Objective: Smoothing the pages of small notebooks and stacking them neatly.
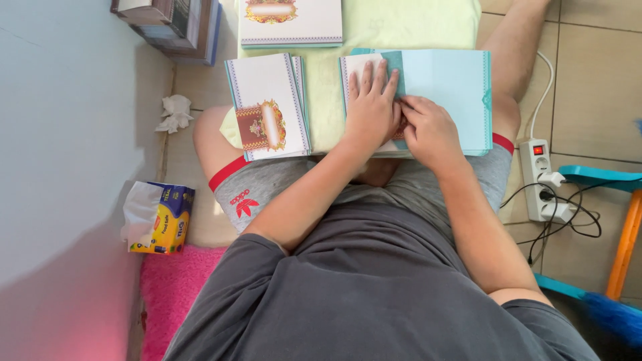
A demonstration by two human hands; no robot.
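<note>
The person is sitting on the floor with a pale yellow-green cushion [401, 23] lying across the lap, and both hands are working on a turquoise card [445, 97] that is resting at the cushion's near right edge. The card is lying open, pale blue inside, with a patterned border running down its right side and a white panel showing at its left end. The left hand [371, 110] is pressing flat on that left part, fingers [374, 77] stretched out and close together, holding nothing. The right hand [431, 130] is lying just beside it and touching it, fingers curled down onto the card near a fold; whether they are pinching anything cannot be told.

At the cushion's near left edge a stack of white cards [267, 103] is lying, the top one carrying a red and gold ornament. At the far edge another stack of cards [291, 23] is being cut off by the top of the view.

On the floor to the left, a yellow and blue tissue box [164, 220] is holding white tissues that are sticking out of its top. A crumpled tissue [175, 113] is lying near the wall. To the right, a white power strip [545, 180] is sitting on the tiles with cables plugged in.
</note>
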